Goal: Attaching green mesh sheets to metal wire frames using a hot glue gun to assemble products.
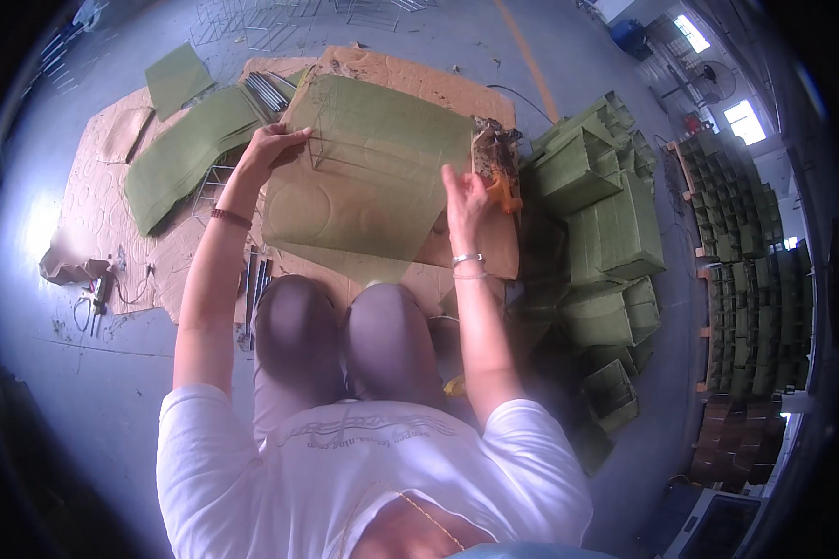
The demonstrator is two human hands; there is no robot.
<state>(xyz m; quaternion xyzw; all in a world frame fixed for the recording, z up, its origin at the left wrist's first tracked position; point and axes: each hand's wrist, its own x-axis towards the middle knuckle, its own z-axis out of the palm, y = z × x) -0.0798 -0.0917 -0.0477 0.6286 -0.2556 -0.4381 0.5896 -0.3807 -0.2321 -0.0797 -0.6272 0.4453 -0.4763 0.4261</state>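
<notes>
A sheet of green fabric (373, 186) is draped over a wire frame (345, 149) on the cardboard (410, 79) just ahead of the person's knees. The left hand (272, 149) presses on the fabric's left edge, fingers spread along it; the right hand (466, 200) pinches the right edge, fingers curled closed on the cloth. Just right of that hand sits a small wooden block (494, 154) with an orange tool. More green sheets (191, 149) lie to the left beside wire rods (268, 90). Finished green boxes (606, 214) crowd the right side, with further rows stacked beyond.
</notes>
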